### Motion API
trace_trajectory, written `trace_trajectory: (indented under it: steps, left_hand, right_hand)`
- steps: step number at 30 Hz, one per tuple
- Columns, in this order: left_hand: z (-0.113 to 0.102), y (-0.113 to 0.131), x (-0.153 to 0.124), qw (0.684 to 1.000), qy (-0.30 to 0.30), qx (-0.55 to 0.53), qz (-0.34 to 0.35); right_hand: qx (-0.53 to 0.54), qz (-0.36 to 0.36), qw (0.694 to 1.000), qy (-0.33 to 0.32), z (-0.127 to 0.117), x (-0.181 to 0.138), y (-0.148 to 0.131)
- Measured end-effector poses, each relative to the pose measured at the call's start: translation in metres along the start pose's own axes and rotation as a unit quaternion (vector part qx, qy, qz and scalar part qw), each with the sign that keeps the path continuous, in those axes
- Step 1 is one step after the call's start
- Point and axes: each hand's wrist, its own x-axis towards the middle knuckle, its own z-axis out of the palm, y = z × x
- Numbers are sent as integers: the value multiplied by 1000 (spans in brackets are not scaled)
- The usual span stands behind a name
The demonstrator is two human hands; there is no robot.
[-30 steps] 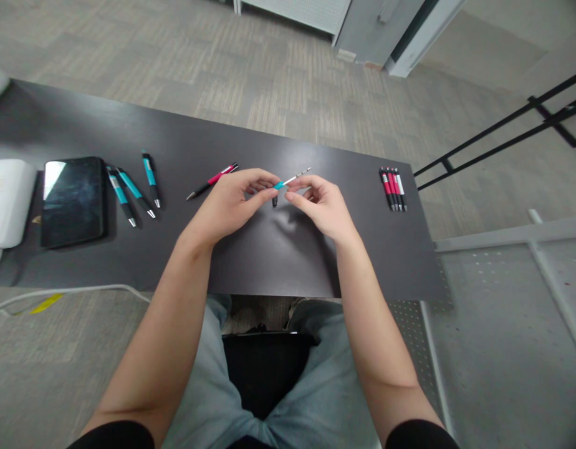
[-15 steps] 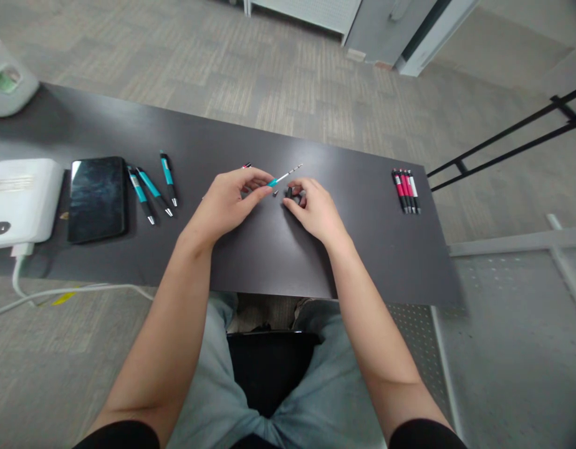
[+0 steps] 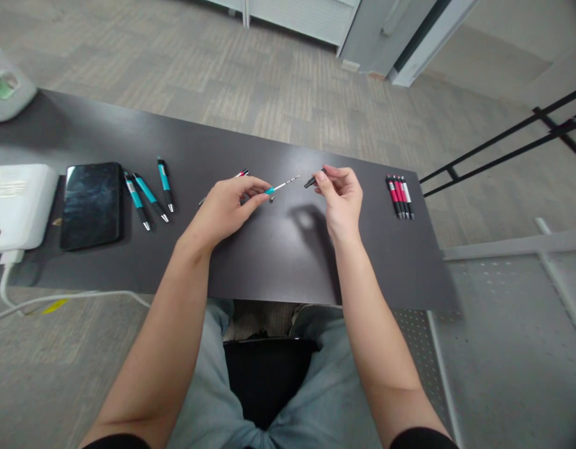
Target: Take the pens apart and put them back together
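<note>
My left hand [image 3: 234, 202] pinches a teal pen barrel [image 3: 270, 191], most of it hidden by the fingers. From the barrel's front a thin, pale ink refill [image 3: 286, 183] sticks out toward the right. In my right hand [image 3: 341, 193] is a black pen grip [image 3: 310, 182], lifted above the table and apart from the refill. A small metal pen tip [image 3: 272, 199] lies on the table just under my left fingertips. Behind my left hand a red and black pen part [image 3: 242, 173] shows, partly hidden.
Several teal pens [image 3: 150, 196] lie left, beside a black tablet-like device [image 3: 91, 206] and a white box [image 3: 21, 206] with a white cable [image 3: 82, 295]. Several red and black pens [image 3: 400, 196] lie together on the right of the dark table [image 3: 269, 262].
My right hand has risen and moved right, carrying the black grip away from the refill. The left hand keeps its hold on the teal barrel. The view has shifted slightly.
</note>
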Motion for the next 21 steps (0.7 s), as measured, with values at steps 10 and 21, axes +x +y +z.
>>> trace_trajectory:
  steps: [10, 21]
  left_hand:
    - [1, 2, 1, 1000, -13, 3, 5]
    - [3, 0, 1, 1000, -12, -2, 16]
  right_hand:
    - [-2, -31, 999, 43, 2, -4, -3]
    - [-30, -59, 997, 27, 9, -6, -4]
